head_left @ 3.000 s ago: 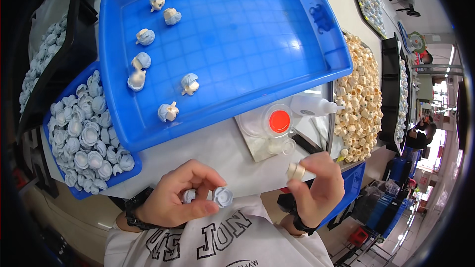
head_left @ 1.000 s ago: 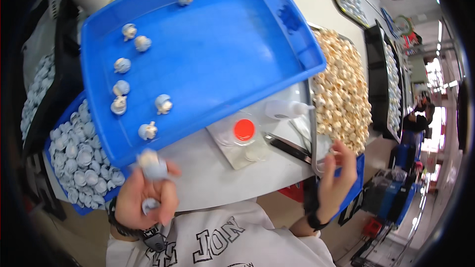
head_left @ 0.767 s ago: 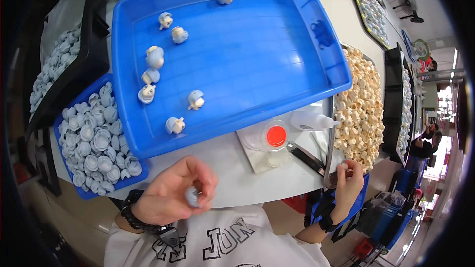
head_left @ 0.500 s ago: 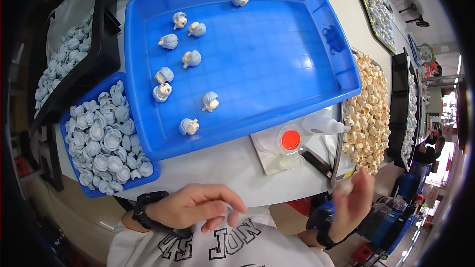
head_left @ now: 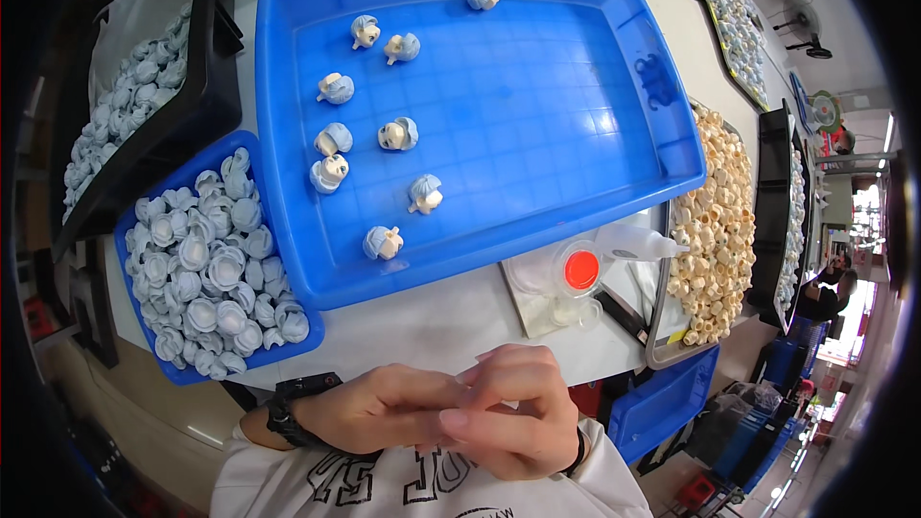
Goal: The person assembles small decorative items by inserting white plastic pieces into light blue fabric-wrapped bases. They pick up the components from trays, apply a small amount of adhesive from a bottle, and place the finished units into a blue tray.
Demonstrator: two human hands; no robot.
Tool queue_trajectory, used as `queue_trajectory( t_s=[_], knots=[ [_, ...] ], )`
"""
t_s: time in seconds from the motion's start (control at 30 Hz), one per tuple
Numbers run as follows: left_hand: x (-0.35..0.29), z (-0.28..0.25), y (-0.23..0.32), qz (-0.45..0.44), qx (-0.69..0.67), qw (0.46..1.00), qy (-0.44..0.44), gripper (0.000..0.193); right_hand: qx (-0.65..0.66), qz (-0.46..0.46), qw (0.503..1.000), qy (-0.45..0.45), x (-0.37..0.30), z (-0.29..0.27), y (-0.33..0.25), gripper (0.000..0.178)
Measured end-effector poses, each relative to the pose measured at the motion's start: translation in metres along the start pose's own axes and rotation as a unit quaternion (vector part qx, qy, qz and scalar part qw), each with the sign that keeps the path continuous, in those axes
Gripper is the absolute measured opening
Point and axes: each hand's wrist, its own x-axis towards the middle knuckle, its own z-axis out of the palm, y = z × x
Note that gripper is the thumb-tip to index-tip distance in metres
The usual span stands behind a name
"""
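Note:
My left hand [head_left: 384,410] and my right hand [head_left: 526,412] meet low in front of my shirt, fingers curled together. A pale sliver shows between the right fingers; it fits the small cream piece seen there a moment earlier, but the fingers hide most of it. What the left fingers pinch is hidden. Beyond the hands stands a large blue tray [head_left: 537,134], with several small figurine heads [head_left: 425,194] scattered over its left side, cream-faced with light blue hair. A blue bin [head_left: 312,350] at the left is heaped with light blue hollow hair pieces [head_left: 226,269].
Cream head pieces [head_left: 712,240] fill a metal tray at the right. Nearer are a red-centred round container [head_left: 581,270], a white squeeze bottle [head_left: 635,243] and a dark-handled tool [head_left: 628,318]. A black bin [head_left: 206,67] stands far left; an empty-looking blue crate [head_left: 662,403] sits below the table edge.
My right hand has come left from beside the cream pieces, carrying a small pale piece, and now meets my left hand. The view has shifted slightly.

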Motion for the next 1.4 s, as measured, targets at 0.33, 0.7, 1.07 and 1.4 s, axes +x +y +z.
queue_trajectory(
  t_s=[0.33,0.7,1.07,1.4],
  knots=[
    [0.006,0.004,-0.005,0.018,0.059,0.995,0.075,0.019,-0.029,-0.020,0.999,0.042,-0.016,-0.012,0.008,0.035],
    [0.008,0.004,0.000,-0.045,0.093,0.993,0.048,0.021,-0.058,-0.040,0.997,-0.021,-0.022,-0.033,0.011,0.034],
    [0.008,0.007,-0.003,-0.010,0.003,0.993,0.114,0.030,-0.327,0.161,0.929,0.056,-0.025,-0.081,0.008,0.035],
    [0.010,0.006,0.000,0.016,0.056,0.988,0.142,0.030,-0.336,0.180,0.924,0.039,-0.020,-0.080,0.015,0.035]
  ],
)
